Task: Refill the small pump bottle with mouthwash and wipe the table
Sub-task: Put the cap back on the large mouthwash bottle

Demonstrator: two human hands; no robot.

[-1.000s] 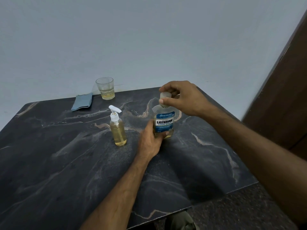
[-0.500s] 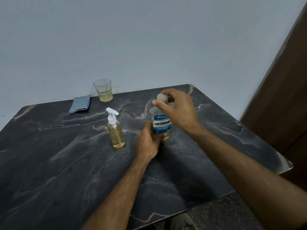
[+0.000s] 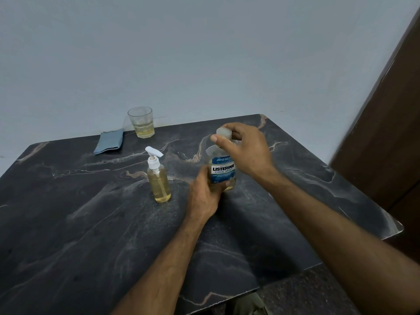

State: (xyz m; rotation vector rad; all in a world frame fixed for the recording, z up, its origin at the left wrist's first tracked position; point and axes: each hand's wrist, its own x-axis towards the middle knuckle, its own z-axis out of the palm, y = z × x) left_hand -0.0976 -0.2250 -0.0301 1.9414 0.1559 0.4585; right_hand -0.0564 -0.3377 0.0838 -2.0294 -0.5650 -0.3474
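Observation:
A Listerine mouthwash bottle (image 3: 222,170) with a blue label stands upright near the middle of the dark marble table (image 3: 91,223). My left hand (image 3: 204,194) grips its lower body from the near side. My right hand (image 3: 244,148) comes over the top and pinches its pale cap (image 3: 223,132) between thumb and fingers. A small clear pump bottle (image 3: 158,179) with a white pump head and yellowish liquid stands just left of it, untouched. A folded blue cloth (image 3: 109,142) lies at the table's back edge.
A glass tumbler (image 3: 141,122) with a little yellowish liquid stands at the back beside the cloth. A pale wall runs behind the table. A dark brown door panel (image 3: 386,133) rises at the right. The table's right corner (image 3: 395,228) is close to it.
My right hand has turned on the cap, with the thumb swinging round to its front. The view shifted left and down slightly. The bottle and my left hand stayed in place.

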